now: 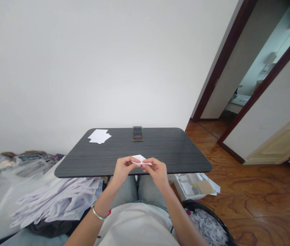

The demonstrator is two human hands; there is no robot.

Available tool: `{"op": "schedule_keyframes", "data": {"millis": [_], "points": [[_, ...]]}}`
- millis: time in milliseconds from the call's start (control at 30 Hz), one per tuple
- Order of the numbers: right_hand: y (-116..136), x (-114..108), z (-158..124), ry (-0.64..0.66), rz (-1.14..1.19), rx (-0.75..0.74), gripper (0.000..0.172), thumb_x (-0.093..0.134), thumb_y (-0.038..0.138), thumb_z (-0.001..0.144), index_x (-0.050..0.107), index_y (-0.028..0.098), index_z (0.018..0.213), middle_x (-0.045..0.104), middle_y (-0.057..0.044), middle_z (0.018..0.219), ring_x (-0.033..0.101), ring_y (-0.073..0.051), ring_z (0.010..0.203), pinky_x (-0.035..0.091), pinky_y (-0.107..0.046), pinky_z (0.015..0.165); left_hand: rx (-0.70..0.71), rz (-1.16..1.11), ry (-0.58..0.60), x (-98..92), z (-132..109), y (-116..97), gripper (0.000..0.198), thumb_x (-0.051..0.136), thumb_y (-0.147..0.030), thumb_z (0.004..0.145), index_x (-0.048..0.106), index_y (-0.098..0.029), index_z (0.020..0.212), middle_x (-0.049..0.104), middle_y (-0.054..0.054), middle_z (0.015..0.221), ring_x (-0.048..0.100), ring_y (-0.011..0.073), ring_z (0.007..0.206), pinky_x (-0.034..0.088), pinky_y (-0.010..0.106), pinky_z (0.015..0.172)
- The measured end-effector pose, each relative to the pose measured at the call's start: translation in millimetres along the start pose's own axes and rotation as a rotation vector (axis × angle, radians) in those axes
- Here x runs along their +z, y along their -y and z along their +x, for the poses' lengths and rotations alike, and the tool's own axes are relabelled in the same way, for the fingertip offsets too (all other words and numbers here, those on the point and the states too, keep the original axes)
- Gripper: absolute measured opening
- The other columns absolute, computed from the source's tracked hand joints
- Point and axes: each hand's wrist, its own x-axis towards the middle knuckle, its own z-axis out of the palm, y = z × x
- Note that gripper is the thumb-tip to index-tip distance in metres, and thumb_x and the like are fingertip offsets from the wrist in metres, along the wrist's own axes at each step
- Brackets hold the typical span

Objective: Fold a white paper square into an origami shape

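Observation:
Between my two hands is a small folded piece of white paper (139, 158), held just above the front edge of the dark table (160, 147). My left hand (124, 167) pinches its left side between thumb and fingers. On the other side my right hand (157, 169) grips the paper's right end, the fingertips of both hands nearly meeting under it. Fingers partly cover the paper, so its full shape is hidden. A loose pile of white paper pieces (99, 136) lies at the table's back left.
A phone (137, 133) stands at the table's back edge near the wall. Folded white cloth (63, 200) is heaped at left. On the right are a box of papers (189, 186) and a black bag (209, 225) full of paper scraps on the wooden floor. A doorway opens at right.

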Motion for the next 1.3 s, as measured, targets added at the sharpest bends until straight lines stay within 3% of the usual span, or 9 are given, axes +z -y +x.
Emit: {"op": "schedule_keyframes", "data": {"millis": [333, 533, 1000, 1300], "points": [[7.7, 6.4, -2.4, -0.038, 0.153, -0.039, 0.003, 0.067, 0.021, 0.066, 0.066, 0.019, 0.068, 0.064, 0.000, 0.064, 0.059, -0.014, 0.060, 0.048, -0.026, 0.059, 0.099, 0.011, 0.016, 1.5, -2.7, -5.7, 0.007, 0.070, -0.017, 0.060, 0.064, -0.014, 0.059, 0.064, 0.001, 0.059, 0.059, 0.0125, 0.058, 0.046, 0.023, 0.059], [10.1, 6.5, -2.6, -0.072, 0.119, -0.058, 0.002, 0.068, 0.017, 0.064, 0.067, 0.019, 0.066, 0.063, 0.000, 0.063, 0.057, -0.013, 0.060, 0.045, -0.025, 0.058, 0.121, 0.062, -0.013, 1.4, -3.3, -6.1, 0.010, 0.071, -0.017, 0.059, 0.062, -0.014, 0.057, 0.063, 0.000, 0.059, 0.057, 0.0123, 0.057, 0.045, 0.023, 0.059], [14.4, 12.8, -1.3, -0.191, 0.186, 0.049, 0.007, 0.072, 0.019, 0.058, 0.065, 0.017, 0.059, 0.068, -0.002, 0.067, 0.061, -0.014, 0.061, 0.048, -0.027, 0.062, 0.142, 0.054, -0.111, 10.9, -4.3, -9.3, 0.011, 0.066, -0.021, 0.066, 0.060, -0.013, 0.061, 0.062, 0.001, 0.062, 0.057, 0.0129, 0.060, 0.046, 0.024, 0.061], [15.9, 12.0, -0.4, -0.203, 0.205, 0.128, 0.012, 0.074, 0.023, 0.056, 0.064, 0.016, 0.058, 0.067, -0.001, 0.059, 0.063, -0.015, 0.057, 0.049, -0.026, 0.057, 0.215, 0.295, -0.091, -0.5, -3.7, -4.0, 0.006, 0.065, -0.020, 0.066, 0.063, -0.015, 0.064, 0.064, 0.001, 0.063, 0.058, 0.0138, 0.061, 0.046, 0.023, 0.060]]}}
